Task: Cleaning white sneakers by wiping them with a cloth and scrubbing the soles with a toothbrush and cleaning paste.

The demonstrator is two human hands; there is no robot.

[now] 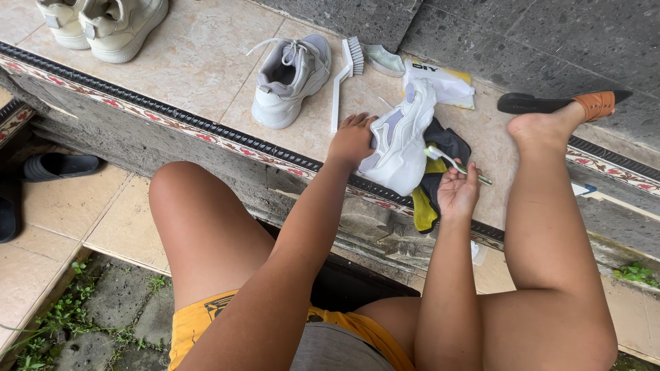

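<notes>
A white shoe [400, 141] lies on its side at the edge of a tiled step [199, 62], resting partly on a dark cloth [447, 144] and a yellow cloth [423, 206]. The left hand [352, 139] presses flat against the shoe's near side, fingers spread over it rather than closed around it. The right hand [457, 191] is closed around a toothbrush [450, 161], whose white head points at the shoe's upper and sits just beside it. Behind the shoe, a yellow-and-white packet [443, 84] lies on the tiles, with a white scrub brush [344, 79] and a pale insole [383, 60] near it. A second white shoe [289, 75] stands upright to the left of the brush, and a cream pair [103, 24] sits at the step's far left corner. The person's right foot [543, 127] rests on the step beside an orange-strapped sandal [564, 103]. A black slipper [58, 165] lies on the lower floor at left.
</notes>
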